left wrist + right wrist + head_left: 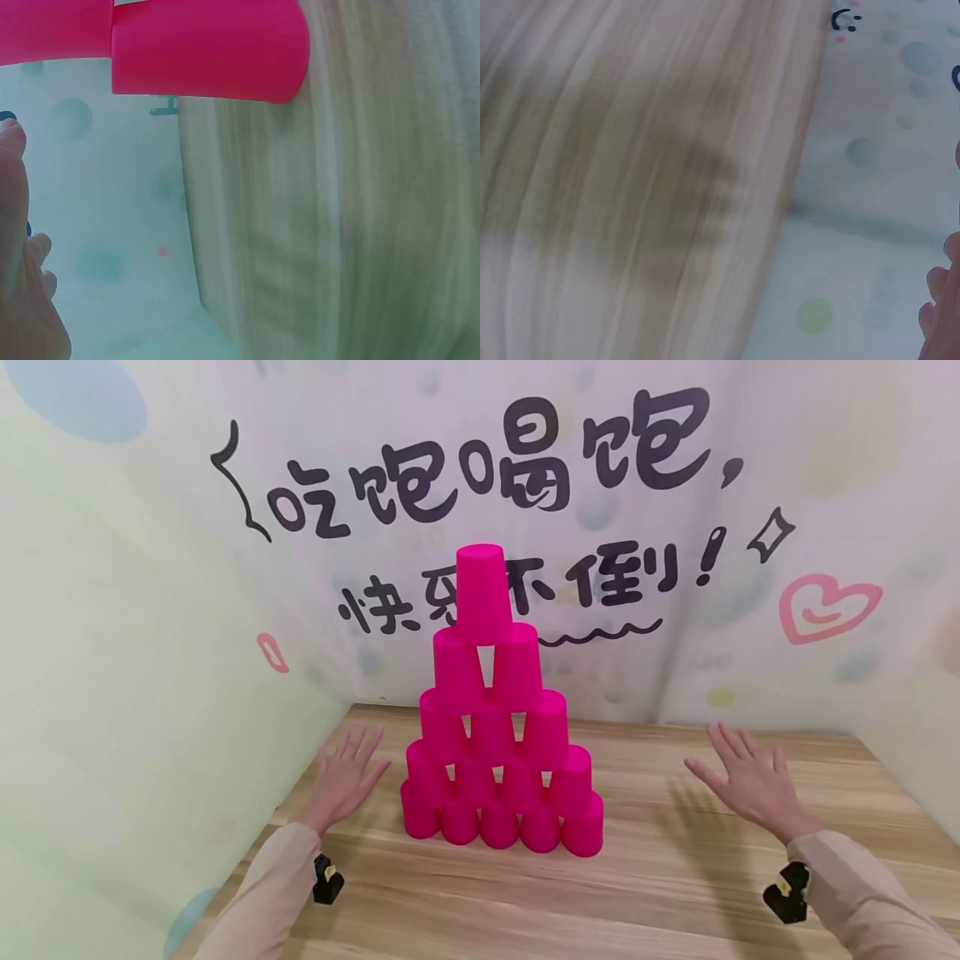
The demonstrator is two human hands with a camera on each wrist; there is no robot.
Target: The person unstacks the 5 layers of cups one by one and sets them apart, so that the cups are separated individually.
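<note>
Head view: a five-tier pyramid of inverted, tapered, bright-pink, plastic-looking cups point(491, 739) stands upright mid-table on the pale wood-grain table point(525, 910). The left hand point(347, 777) is at its nine o'clock, the right hand point(757, 785) at three; both are spread, gripping nothing, apart from the stack.
Left wrist view: cups at eleven o'clock; left hand at eight, not touching.
Right wrist view: table surface; right hand, partly cut off, at four.
Judgement: any movement should be slow, and beige sleeves point(258, 897) should avoid the lowest tier.
</note>
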